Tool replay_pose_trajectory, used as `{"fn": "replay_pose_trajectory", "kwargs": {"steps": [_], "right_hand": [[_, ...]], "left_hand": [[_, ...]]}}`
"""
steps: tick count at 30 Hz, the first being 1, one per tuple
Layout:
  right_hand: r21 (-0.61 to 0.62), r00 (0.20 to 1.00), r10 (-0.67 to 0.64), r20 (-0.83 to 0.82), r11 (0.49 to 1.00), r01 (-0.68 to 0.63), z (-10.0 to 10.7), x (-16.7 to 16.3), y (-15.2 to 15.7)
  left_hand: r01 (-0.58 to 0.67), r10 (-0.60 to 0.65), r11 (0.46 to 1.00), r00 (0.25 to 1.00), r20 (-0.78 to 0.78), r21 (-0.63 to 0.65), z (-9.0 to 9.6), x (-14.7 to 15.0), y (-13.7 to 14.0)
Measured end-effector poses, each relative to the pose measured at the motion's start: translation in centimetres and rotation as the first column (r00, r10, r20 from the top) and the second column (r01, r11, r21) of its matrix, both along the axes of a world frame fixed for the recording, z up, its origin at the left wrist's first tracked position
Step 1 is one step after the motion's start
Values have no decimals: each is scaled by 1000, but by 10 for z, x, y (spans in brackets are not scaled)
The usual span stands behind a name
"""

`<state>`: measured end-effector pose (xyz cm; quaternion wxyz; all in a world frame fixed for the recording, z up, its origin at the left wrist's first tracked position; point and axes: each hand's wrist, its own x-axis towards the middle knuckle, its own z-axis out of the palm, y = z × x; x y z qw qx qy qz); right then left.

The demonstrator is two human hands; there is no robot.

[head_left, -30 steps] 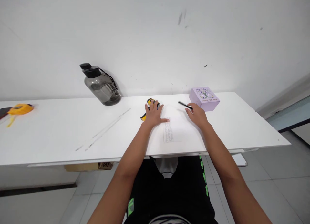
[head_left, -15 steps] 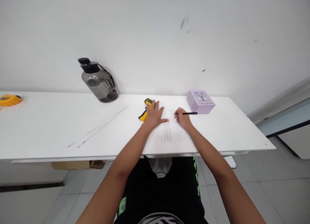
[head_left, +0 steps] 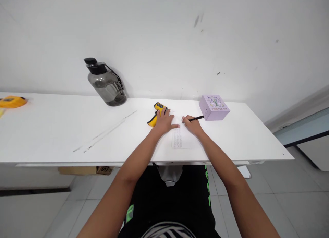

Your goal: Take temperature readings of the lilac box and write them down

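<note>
My right hand [head_left: 193, 126] grips a black pen [head_left: 197, 118], its tip down at the upper part of a white sheet of paper [head_left: 189, 142]. Rows of small handwriting cover the left side of the sheet. My left hand [head_left: 164, 122] lies flat with fingers spread, the thumb at the sheet's left edge. Under and beside its fingers is a yellow and black gun-shaped tool [head_left: 152, 121], partly covered by the hand; it looks like an infrared thermometer, and it lies on the white table [head_left: 115, 142].
A lilac tea box [head_left: 218, 115] sits to the right of the pen. A grey water bottle [head_left: 108, 90] with a black lid stands at the back left, by the wall. At the far left lies a yellow-orange object [head_left: 12, 102]. Cardboard [head_left: 79, 170] shows below the table.
The pen has tilted, its rear end higher and its tip lower, and my right fingers have shifted slightly left. My left hand stays spread in place. The view has shifted a little.
</note>
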<state>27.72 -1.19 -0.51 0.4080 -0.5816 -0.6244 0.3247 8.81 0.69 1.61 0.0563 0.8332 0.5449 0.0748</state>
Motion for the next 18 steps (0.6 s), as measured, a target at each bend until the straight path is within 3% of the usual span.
{"fn": "replay_pose_trajectory", "kwargs": {"steps": [18], "right_hand": [[-30,999,-35,24,999,36,4,-1,-3]], "left_hand": [[28,-29,999,999,-36,-35,4,1,-3]]}}
